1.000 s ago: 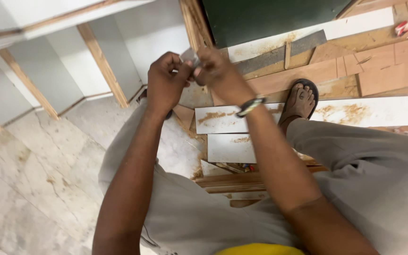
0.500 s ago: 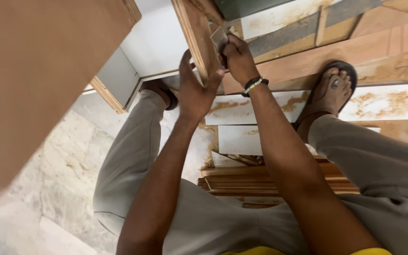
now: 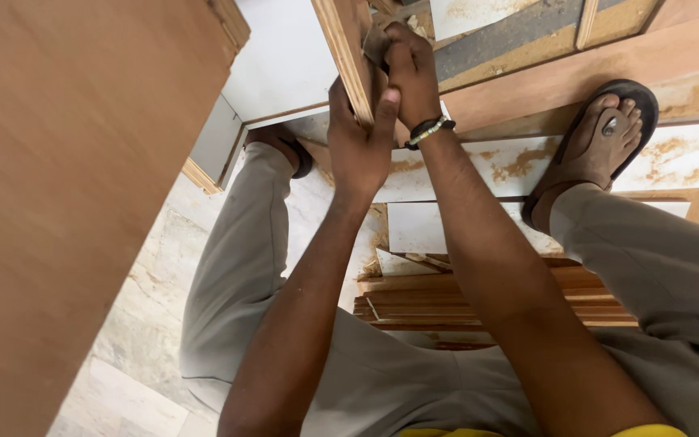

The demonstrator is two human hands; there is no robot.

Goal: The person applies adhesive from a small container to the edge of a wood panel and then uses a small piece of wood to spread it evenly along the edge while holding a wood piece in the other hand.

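while my left hand (image 3: 357, 146) clamps the upright pale plywood edge strip (image 3: 348, 57), my right hand (image 3: 410, 69) is clenched on a small grey block (image 3: 375, 44) against it, far centre; stacked brown wooden strips (image 3: 479, 299) lie near, between my knees.

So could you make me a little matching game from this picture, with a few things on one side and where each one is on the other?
Things:
1. left hand
2. right hand
3. sandal
4. stack of wood strips

Places:
A. on the floor between the person's legs
B. on a foot resting on dusty boards
C. higher on the wooden strip, wristband just below it
D. gripping the wooden strip lower down

Pairs: 1-D, 2-C, 3-B, 4-A
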